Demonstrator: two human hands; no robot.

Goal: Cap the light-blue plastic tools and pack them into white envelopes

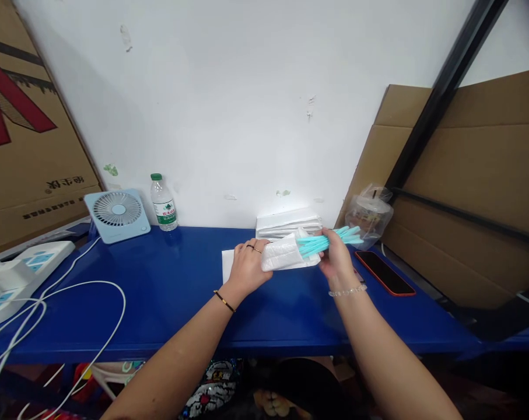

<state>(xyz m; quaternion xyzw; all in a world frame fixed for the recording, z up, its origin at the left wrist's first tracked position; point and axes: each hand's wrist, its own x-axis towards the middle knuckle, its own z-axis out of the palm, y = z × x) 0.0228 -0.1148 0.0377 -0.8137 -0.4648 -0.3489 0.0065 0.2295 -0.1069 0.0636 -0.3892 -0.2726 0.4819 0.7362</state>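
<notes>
My left hand (248,267) is closed on the left end of a white padded pouch (286,254), held just above the blue table (168,291). A bundle of turquoise sticks (329,239) pokes out of the pouch's right end, and my right hand (336,256) is closed around that bundle. A white sheet (227,262) lies on the table under my left hand. A stack of white pouches (289,223) rests against the wall just behind my hands.
A water bottle (163,203) and a light blue fan (117,213) stand at the back left. A white device (14,280) with white cables (89,297) sits at the far left. A phone (384,273) and a clear plastic cup (369,216) are at right, beside cardboard (465,192).
</notes>
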